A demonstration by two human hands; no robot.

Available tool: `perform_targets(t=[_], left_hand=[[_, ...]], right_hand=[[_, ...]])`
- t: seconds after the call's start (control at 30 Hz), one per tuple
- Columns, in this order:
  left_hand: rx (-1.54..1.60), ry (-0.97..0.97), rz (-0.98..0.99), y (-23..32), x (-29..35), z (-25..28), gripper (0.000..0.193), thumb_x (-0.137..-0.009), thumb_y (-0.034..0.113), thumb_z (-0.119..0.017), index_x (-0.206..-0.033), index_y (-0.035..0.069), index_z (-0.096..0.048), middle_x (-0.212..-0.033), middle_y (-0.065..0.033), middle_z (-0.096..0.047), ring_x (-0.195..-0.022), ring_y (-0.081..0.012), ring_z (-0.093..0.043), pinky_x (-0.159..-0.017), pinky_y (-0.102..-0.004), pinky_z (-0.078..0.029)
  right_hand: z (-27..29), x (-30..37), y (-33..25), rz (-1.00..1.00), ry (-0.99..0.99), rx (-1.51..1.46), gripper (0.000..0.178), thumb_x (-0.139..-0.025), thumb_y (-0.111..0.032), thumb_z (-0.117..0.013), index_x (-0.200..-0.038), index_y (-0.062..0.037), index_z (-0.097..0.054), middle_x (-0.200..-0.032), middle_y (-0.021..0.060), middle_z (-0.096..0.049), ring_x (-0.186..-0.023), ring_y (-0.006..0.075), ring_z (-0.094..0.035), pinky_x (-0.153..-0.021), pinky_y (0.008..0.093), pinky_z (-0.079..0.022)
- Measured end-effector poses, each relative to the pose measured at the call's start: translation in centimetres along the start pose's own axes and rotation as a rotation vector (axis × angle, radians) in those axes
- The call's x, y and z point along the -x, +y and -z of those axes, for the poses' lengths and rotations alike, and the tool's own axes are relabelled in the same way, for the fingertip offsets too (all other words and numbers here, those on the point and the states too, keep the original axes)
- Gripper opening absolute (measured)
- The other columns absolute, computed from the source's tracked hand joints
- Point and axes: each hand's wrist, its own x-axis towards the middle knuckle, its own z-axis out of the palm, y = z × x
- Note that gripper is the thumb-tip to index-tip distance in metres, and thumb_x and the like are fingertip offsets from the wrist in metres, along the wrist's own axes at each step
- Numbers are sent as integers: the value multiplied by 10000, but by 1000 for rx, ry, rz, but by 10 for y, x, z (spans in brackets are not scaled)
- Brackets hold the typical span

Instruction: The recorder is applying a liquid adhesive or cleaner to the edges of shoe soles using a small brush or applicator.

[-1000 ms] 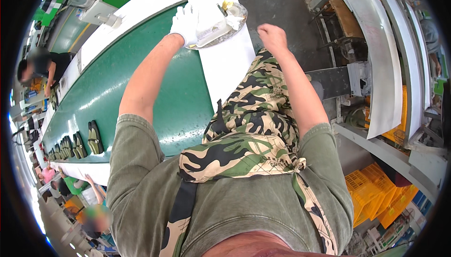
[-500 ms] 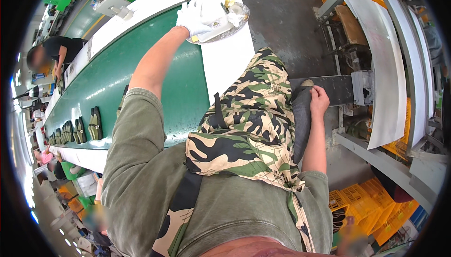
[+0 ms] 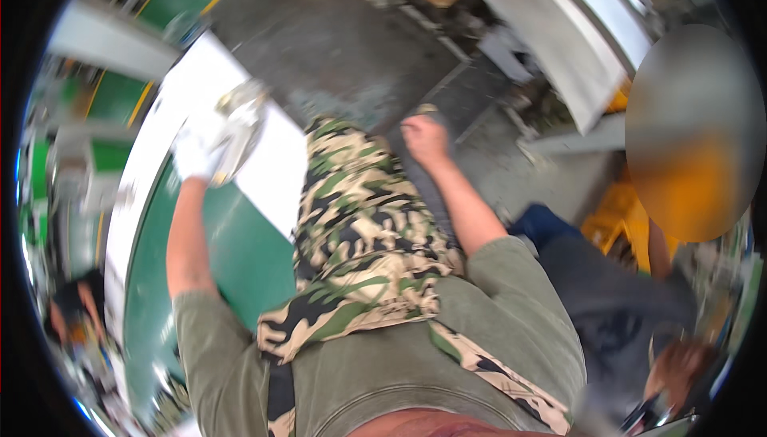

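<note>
My left hand, in a white glove, rests at a white device in clear plastic wrap on the white table edge. Motion blur smears its fingers into the white behind them. My bare right hand hangs beside my grey trouser leg, its fingers curled in and nothing visible sticking out of them. Just past it shows a small beige tip, perhaps of my shoe. A camouflage apron covers my front.
A green belt surface runs along my left. Close by on my right is another person in dark clothing, near orange crates. Ahead to the right stands a rack with large pale sheets. Grey floor lies ahead.
My view has swung to the right, so the table and device now sit farther left. A person has come into view on my right. My left hand is still at the device.
</note>
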Motion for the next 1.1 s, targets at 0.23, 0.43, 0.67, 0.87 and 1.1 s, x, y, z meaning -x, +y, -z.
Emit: perform_targets(t=[0.23, 0.43, 0.67, 0.87, 1.1], left_hand=[[160, -87, 151, 30, -8, 25, 1038, -676, 538, -821, -1473, 58, -361, -1487, -171, -410, -1346, -384, -400, -1064, -535, -410], [153, -76, 173, 33, -5, 27, 1009, -682, 537, -820, -1452, 53, -382, -1452, -164, -442, -1324, -374, -425, -1055, -503, -434], [141, -60, 237, 29, -4, 26, 1013, -678, 523, -825, -1466, 74, -374, -1473, -154, -420, -1360, -360, -392, -1059, -488, -441], [218, -157, 228, 29, -2, 52, 1092, -649, 503, -845, -1512, 85, -322, -1535, -146, -363, -1436, -363, -302, -1109, -515, -372], [572, 425, -169, 33, 29, 33, 698, -758, 175, -798, -1364, -14, -507, -1387, -223, -520, -1335, -386, -451, -1134, -473, -330]], right_hand=[[7, 7, 9, -41, 44, 39, 108, -815, -139, -632, -851, -67, -704, -877, 129, -684, -852, 335, -668, -752, 426, -533], [3, 9, 0, -19, 3, 28, 107, -801, -141, -639, -845, -66, -700, -888, 138, -684, -852, 346, -665, -758, 438, -533], [-18, 7, -16, 88, -133, -15, 138, -765, -113, -635, -874, -53, -694, -892, 146, -674, -880, 359, -652, -773, 449, -524], [-29, 19, -31, 94, -271, 50, 175, -740, -98, -633, -897, -63, -703, -983, 131, -675, -965, 346, -639, -833, 457, -511], [-23, 23, -36, 118, -310, 59, 178, -722, -85, -652, -889, -41, -697, -987, 139, -675, -983, 348, -634, -855, 459, -505]])
